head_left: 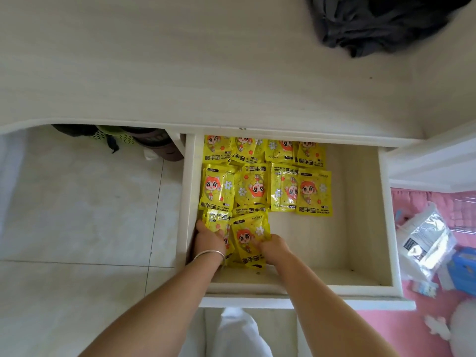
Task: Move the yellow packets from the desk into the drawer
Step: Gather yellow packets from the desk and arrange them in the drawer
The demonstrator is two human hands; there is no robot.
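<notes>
Both hands, left [209,239] and right [273,246], pinch packets [247,238] at the drawer [360,228]'s near-left corner; worktop [180,73] looks packet-free, so probably just let go.

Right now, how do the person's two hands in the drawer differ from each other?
The left hand has a silver bracelet at its wrist; the right hand is bare. The left hand sits against the drawer's left wall, on the packets there; the right hand is nearer the middle, fingers curled at the edge of the front packet. Both rest on yellow packets in the front row.
</notes>
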